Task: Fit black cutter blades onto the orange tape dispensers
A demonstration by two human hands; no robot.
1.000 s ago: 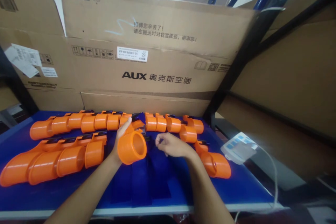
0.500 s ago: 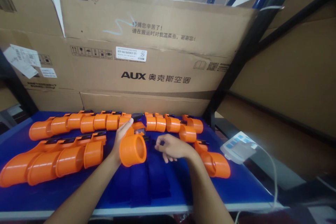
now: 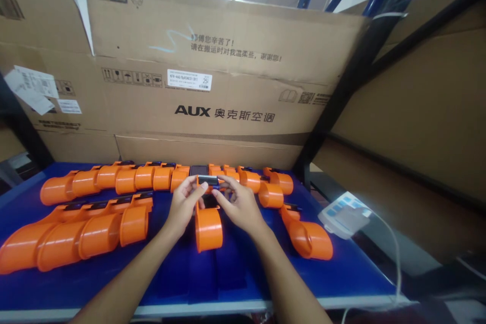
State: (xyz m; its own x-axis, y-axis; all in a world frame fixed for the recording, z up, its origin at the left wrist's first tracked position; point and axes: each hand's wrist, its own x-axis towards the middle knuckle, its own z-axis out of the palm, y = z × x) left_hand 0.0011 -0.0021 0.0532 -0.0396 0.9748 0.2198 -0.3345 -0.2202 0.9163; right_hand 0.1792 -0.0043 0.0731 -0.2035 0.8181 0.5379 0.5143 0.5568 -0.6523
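One big blue table [image 3: 56, 288] has many orange cups [image 3: 98, 235] lying in rows, maybe done. Another cup [image 3: 209, 229] is up in the middle, not set down yet. The left hand [image 3: 184, 202] and right hand [image 3: 240, 203] both pinch its black top [image 3: 208, 180]. I can't tell how many are left.

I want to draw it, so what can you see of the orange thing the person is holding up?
The orange thing looks like smooth, shiny plastic. Its bottom is a rounded, tube-like part, hanging below a narrow upright piece. Near the top is a dark bar, lying nearly level. The left hand grips it there, and the right hand has its fingertips at the bar's other end. The hands hide some parts.
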